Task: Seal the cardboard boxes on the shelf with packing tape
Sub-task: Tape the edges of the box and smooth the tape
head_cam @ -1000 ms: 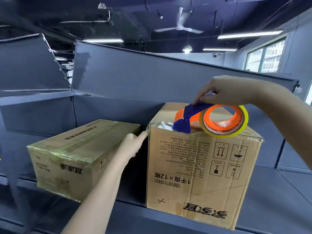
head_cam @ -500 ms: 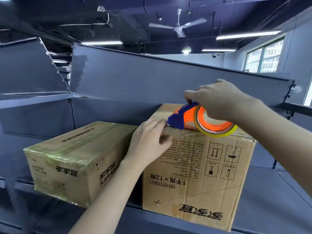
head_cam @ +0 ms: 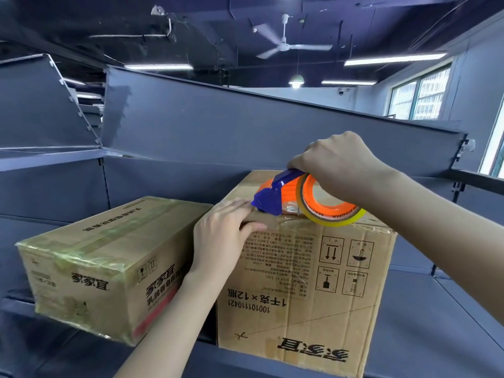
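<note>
Cardboard box (head_cam: 313, 282) under both hands, on shelf (head_cam: 425, 328). Right hand (head_cam: 341, 165) curls round dispenser (head_cam: 281, 197), nose just beside left fingertips (head_cam: 243, 206), to start strip at box edge. Left hand (head_cam: 221, 238) flat, gripping nothing, presses top corner, probably pinning tape end; hard to see.

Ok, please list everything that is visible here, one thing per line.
Tall cardboard box: 1, brown, shelf, right.
Low cardboard box: 1, brown, tape-wrapped, shelf, left.
Tape dispenser: 1, blue and orange, on tall box's top.
Packing tape roll: 1, yellowish, in dispenser.
Shelf: 1, grey-blue, under boxes.
Ceiling fan: 1, white, overhead.
Tube lights: several, white, ceiling.
Window: 1, bright, right wall.
Left hand: 1, presses tall box's top front edge.
Right hand: 1, grips tape dispenser.
</note>
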A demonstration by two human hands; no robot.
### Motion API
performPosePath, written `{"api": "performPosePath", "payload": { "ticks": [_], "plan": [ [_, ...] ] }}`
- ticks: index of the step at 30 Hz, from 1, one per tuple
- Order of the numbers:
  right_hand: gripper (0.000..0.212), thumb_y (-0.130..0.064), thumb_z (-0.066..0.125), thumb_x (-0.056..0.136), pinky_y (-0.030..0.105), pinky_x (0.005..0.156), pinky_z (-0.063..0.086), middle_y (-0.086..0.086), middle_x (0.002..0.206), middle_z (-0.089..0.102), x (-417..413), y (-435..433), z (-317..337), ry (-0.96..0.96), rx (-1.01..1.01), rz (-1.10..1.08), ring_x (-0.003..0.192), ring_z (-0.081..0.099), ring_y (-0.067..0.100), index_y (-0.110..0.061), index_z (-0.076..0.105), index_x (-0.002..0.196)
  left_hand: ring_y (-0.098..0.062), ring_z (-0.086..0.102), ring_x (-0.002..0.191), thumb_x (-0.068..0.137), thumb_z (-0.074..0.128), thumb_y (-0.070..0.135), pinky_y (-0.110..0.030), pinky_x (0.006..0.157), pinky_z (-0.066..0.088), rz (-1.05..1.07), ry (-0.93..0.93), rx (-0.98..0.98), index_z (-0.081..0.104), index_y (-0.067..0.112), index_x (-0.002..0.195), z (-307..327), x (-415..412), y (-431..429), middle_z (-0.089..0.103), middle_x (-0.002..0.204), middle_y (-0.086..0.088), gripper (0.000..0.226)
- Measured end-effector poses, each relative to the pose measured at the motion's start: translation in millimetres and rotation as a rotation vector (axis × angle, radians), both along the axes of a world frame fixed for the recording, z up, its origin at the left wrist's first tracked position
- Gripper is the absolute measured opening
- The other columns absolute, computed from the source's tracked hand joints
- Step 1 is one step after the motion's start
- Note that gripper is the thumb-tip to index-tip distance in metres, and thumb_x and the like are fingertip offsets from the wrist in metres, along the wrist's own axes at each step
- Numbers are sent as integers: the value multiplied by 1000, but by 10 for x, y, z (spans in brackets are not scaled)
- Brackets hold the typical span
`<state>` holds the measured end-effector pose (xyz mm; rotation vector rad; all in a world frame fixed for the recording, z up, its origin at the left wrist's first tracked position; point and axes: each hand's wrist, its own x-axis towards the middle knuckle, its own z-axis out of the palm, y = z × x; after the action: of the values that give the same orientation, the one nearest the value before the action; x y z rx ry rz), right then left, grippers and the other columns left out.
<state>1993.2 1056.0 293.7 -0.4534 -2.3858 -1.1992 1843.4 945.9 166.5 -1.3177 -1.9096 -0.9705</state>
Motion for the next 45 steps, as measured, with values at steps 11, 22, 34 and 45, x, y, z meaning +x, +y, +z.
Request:
{"api": "performPosePath", "payload": {
  "ticks": [11,22,34,45],
  "plan": [
    [34,-13,48,92,22,47,21,-3,97,61,141,92,64,-12,3,86,83,61,24,-31,50,122,-13,55,116,74,70,45,-28,79,48,9,-28,3,68,26,112,41,34,20,64,120,10,43],
    [57,-5,48,86,23,47,28,-9,104,59,911,635,252,81,-189,55,92,57,19,-42,48,129,-13,58,112,71,72,47,-29,77,47,67,-79,5,69,31,109,101,44,16,63,119,13,41],
    [61,-1,47,82,22,49,26,-7,106,58,1246,863,9,113,-351,60,87,52,17,-41,49,129,-18,57,112,76,61,61,-31,77,47,247,-55,-275,59,33,122,302,187,26,59,125,13,54],
    [56,-6,48,85,25,54,30,-4,108,57,1323,874,-93,127,-380,91,94,55,20,-37,47,132,-11,58,72,78,51,65,-20,51,30,-8,142,-282,66,23,91,382,1128,689,63,78,10,47]
  ]
}}
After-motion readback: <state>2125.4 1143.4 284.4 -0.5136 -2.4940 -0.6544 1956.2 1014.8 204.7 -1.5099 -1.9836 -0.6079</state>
